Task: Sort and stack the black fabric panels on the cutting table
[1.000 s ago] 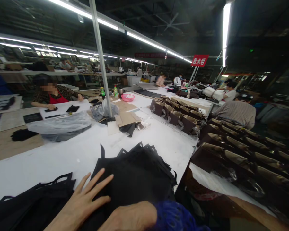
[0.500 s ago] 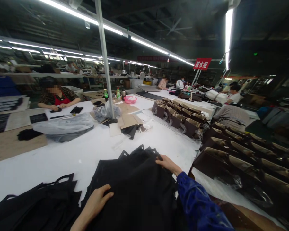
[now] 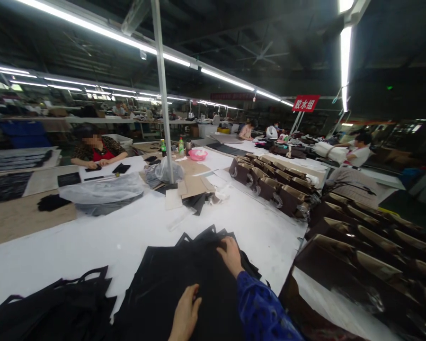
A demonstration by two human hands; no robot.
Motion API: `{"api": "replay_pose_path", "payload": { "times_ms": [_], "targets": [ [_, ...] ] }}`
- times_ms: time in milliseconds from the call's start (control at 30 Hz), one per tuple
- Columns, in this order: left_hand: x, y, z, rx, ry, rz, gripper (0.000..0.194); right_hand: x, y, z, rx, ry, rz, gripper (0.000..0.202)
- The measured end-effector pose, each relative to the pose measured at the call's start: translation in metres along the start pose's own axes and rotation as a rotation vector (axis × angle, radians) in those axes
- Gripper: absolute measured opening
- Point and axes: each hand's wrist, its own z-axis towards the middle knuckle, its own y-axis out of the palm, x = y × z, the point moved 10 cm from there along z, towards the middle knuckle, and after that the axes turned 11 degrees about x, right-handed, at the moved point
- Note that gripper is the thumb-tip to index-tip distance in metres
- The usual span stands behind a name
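A pile of black fabric bags (image 3: 156, 279) lies fanned out on the white table in front of me. My right hand (image 3: 230, 253), below a blue sleeve, rests on the pile's far right part, fingers bent onto the cloth; whether it pinches any is unclear. Nearer to me, my left hand (image 3: 187, 310) is over the middle of the same pile, thumb and fingers apart, with nothing seen in it. A second heap of black bags (image 3: 53, 303) with loop handles sits at the lower left.
Rows of dark brown bags (image 3: 341, 265) stand along the right. Cardboard pieces (image 3: 195, 186), a plastic-wrapped bundle (image 3: 102, 194) and a pink basin (image 3: 198, 155) are farther back by a metal pole (image 3: 164, 94). A person (image 3: 98, 151) sits at the far left.
My left hand has moved right across the pile. My right hand has shifted left from the pile's right edge onto its top. The view has tilted up slightly and turned left.
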Motion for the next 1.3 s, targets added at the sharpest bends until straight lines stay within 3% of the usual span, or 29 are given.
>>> {"api": "replay_pose_path", "payload": {
  "times_ms": [67, 133, 267, 333, 400, 467, 533, 633, 733, 900, 1067, 1133, 1200, 1300],
  "targets": [
    [-0.008, 0.02, -0.004, -0.08, -0.096, 0.05, 0.047, 0.004, 0.006, 0.004, -0.064, 0.064, -0.082, 0.055],
    [-0.014, 0.027, -0.005, -0.11, -0.144, 0.12, 0.052, 0.002, 0.012, 0.0, -0.17, 0.092, -0.163, 0.063],
    [-0.023, 0.032, -0.003, -0.112, -0.133, 0.118, 0.053, -0.033, 0.014, -0.035, -0.328, -0.077, -0.146, 0.028],
    [-0.027, 0.034, -0.002, -0.095, -0.117, 0.084, 0.051, -0.054, 0.009, -0.059, -0.367, -0.192, -0.08, 0.025],
    [-0.03, 0.033, -0.001, -0.054, -0.115, 0.054, 0.051, -0.067, -0.005, -0.067, -0.317, -0.245, 0.029, 0.029],
    [-0.03, 0.027, 0.0, 0.014, -0.113, 0.044, 0.052, -0.062, -0.024, -0.054, -0.189, -0.198, 0.117, 0.027],
    [-0.025, 0.017, 0.003, 0.083, -0.087, 0.066, 0.053, -0.038, -0.034, -0.029, -0.101, -0.079, 0.071, 0.023],
    [-0.019, 0.009, 0.007, 0.115, -0.037, 0.157, 0.052, 0.0, -0.024, 0.005, -0.153, 0.023, -0.094, 0.027],
    [-0.03, 0.012, 0.004, 0.057, -0.048, 0.286, 0.052, 0.015, -0.007, 0.017, -0.252, 0.004, -0.139, 0.028],
    [-0.06, 0.022, -0.012, -0.034, -0.09, 0.465, 0.053, 0.0, -0.001, -0.006, -0.317, -0.067, -0.175, 0.024],
    [-0.063, 0.025, -0.018, -0.01, -0.044, 0.49, 0.055, -0.027, -0.001, -0.044, -0.401, -0.063, -0.096, 0.057],
    [-0.06, 0.024, -0.018, 0.005, -0.044, 0.496, 0.055, -0.037, 0.001, -0.052, -0.475, -0.049, -0.044, 0.042],
    [-0.053, 0.018, -0.018, 0.029, -0.048, 0.49, 0.055, -0.055, -0.001, -0.052, -0.549, -0.128, 0.062, 0.015],
    [-0.028, 0.002, -0.016, 0.12, -0.005, 0.457, 0.054, -0.058, -0.02, -0.021, -0.442, -0.143, 0.273, 0.007]
  ]
}}
